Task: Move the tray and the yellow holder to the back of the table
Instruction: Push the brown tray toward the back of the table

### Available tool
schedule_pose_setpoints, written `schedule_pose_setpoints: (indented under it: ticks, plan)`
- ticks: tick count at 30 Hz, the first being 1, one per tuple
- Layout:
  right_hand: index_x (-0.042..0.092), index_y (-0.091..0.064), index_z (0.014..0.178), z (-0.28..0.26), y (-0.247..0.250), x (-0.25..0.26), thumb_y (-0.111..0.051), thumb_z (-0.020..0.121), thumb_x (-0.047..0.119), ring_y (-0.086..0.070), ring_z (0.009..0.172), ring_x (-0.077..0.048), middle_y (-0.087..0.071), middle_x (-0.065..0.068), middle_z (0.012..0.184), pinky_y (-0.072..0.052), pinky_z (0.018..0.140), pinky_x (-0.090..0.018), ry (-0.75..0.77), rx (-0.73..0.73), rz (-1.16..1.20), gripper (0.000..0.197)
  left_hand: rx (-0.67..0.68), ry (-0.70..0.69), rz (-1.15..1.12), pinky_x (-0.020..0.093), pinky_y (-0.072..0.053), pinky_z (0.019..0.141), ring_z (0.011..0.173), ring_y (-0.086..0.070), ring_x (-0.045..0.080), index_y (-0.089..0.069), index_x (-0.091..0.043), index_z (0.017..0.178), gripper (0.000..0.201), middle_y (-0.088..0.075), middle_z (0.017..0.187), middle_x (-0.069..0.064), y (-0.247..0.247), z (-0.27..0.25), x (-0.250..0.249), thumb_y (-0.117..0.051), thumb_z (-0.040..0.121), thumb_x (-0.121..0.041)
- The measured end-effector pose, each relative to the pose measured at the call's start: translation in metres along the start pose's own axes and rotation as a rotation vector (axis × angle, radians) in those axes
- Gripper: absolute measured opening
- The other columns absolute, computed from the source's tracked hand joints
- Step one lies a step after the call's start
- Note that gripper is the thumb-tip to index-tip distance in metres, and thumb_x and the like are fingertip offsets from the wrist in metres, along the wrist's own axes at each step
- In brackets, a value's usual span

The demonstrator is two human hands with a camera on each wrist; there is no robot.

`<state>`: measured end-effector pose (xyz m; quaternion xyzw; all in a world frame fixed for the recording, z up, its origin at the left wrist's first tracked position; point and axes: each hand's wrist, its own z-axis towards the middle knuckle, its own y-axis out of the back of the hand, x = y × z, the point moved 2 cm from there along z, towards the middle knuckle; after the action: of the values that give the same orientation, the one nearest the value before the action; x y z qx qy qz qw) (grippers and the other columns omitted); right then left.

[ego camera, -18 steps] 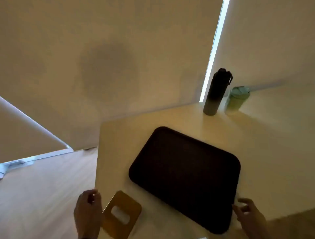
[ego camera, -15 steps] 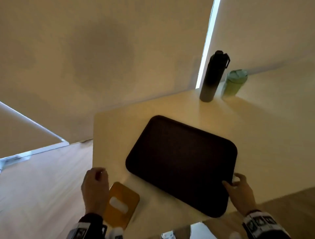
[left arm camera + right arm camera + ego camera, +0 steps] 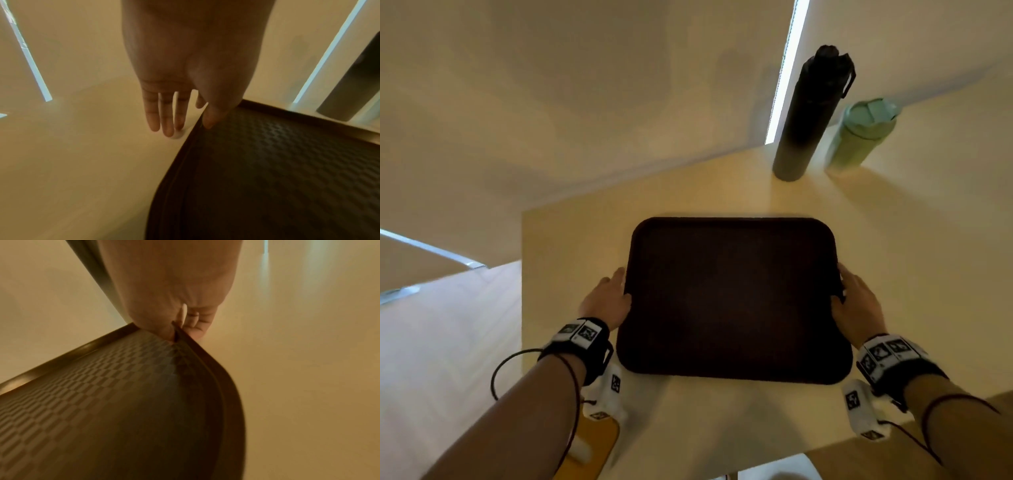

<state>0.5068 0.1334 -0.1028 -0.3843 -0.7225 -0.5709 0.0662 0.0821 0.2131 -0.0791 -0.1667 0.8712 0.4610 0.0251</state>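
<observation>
The tray (image 3: 732,298) is seen in the middle of the table (image 3: 571,240), held at its 2 sides. Its left rim is pinched by the left hand (image 3: 607,301): the thumb is laid on top and the straight fingers (image 3: 164,116) are kept below. Its right rim is clamped by the right hand (image 3: 858,305) between thumb and fingers (image 3: 195,327). The holder (image 3: 594,445) is found at the near left edge, under the left arm. 2 bottles (image 3: 811,113) are stood at the far right.

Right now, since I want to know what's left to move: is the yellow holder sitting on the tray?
No: the yellow holder lies on the table near the front edge, beside the left forearm, off the tray.
</observation>
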Motion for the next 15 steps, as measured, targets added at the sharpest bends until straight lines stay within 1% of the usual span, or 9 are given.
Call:
schedule_pose_setpoints:
  ticks: [1,3,4,5,8,10,12,13,15]
  plan:
    - [0.021,-0.027,0.148,0.012,0.003,0.004,-0.049,0.087,0.007,-0.051,0.121,-0.039,-0.048,-0.017,0.141,-0.042,0.102,-0.048,0.029,0.013,-0.028,0.066,-0.009,0.016,-0.003,0.046,-0.047,0.093,0.118,-0.056,0.037,-0.023,-0.026,0.15,0.063,-0.051,0.138,0.015,-0.003,0.005,-0.001,-0.039,0.089,-0.031]
    - [0.022,-0.026,0.148,0.033,0.005,0.016,-0.049,0.087,0.006,-0.052,0.12,-0.039,-0.05,-0.017,0.139,-0.042,0.1,-0.046,0.081,0.038,-0.061,0.067,-0.064,0.045,-0.064,0.046,-0.051,0.085,0.101,-0.063,0.038,-0.027,-0.025,0.146,0.057,-0.063,0.121,0.018,-0.009,0.01,-0.002,-0.038,0.089,-0.026]
    - [0.023,-0.026,0.148,0.043,0.006,0.022,-0.049,0.087,0.005,-0.052,0.119,-0.039,-0.05,-0.017,0.139,-0.043,0.099,-0.046,0.097,0.047,-0.07,0.068,-0.094,0.068,-0.103,0.046,-0.052,0.081,0.095,-0.065,0.038,-0.027,-0.025,0.146,0.057,-0.066,0.114,0.02,-0.012,0.01,-0.002,-0.037,0.09,-0.024]
    - [0.023,-0.027,0.148,0.053,0.005,0.028,-0.049,0.086,0.004,-0.053,0.118,-0.039,-0.05,-0.017,0.138,-0.043,0.098,-0.046,0.11,0.053,-0.074,0.068,-0.124,0.093,-0.134,0.045,-0.053,0.08,0.092,-0.065,0.039,-0.023,-0.026,0.148,0.059,-0.067,0.111,0.021,-0.016,0.009,-0.001,-0.036,0.09,-0.023]
    - [0.022,-0.029,0.148,0.079,0.0,0.045,-0.048,0.086,0.004,-0.055,0.113,-0.04,-0.051,-0.018,0.133,-0.045,0.094,-0.046,0.14,0.063,-0.08,0.067,-0.193,0.135,-0.195,0.04,-0.047,0.078,0.094,-0.064,0.039,-0.009,-0.028,0.154,0.066,-0.067,0.11,0.023,-0.023,0.005,0.003,-0.036,0.094,-0.021]
    - [0.022,-0.031,0.147,0.093,-0.003,0.056,-0.049,0.086,0.005,-0.055,0.112,-0.04,-0.052,-0.018,0.132,-0.045,0.094,-0.046,0.162,0.068,-0.084,0.066,-0.218,0.132,-0.227,0.038,-0.044,0.075,0.085,-0.061,0.035,-0.005,-0.031,0.154,0.069,-0.067,0.107,0.023,-0.022,0.005,0.006,-0.037,0.094,-0.019]
    - [0.022,-0.033,0.146,0.106,-0.006,0.066,-0.05,0.086,0.006,-0.056,0.111,-0.04,-0.053,-0.017,0.132,-0.045,0.095,-0.046,0.185,0.065,-0.078,0.064,-0.227,0.131,-0.25,0.037,-0.043,0.073,0.079,-0.055,0.03,-0.005,-0.033,0.154,0.07,-0.067,0.106,0.023,-0.018,0.013,0.012,-0.039,0.094,-0.018]
    - [0.022,-0.033,0.146,0.112,-0.007,0.071,-0.05,0.086,0.006,-0.056,0.111,-0.039,-0.053,-0.017,0.132,-0.045,0.095,-0.045,0.195,0.062,-0.073,0.064,-0.228,0.133,-0.261,0.037,-0.043,0.073,0.079,-0.055,0.03,-0.006,-0.033,0.154,0.071,-0.067,0.106,0.024,-0.016,0.019,0.014,-0.04,0.094,-0.017]
    - [0.023,-0.033,0.146,0.122,-0.008,0.08,-0.05,0.087,0.007,-0.056,0.11,-0.038,-0.053,-0.016,0.131,-0.045,0.096,-0.044,0.205,0.061,-0.063,0.064,-0.232,0.132,-0.276,0.037,-0.044,0.073,0.084,-0.061,0.036,-0.008,-0.032,0.154,0.071,-0.067,0.107,0.027,-0.01,0.031,0.018,-0.041,0.094,-0.016]
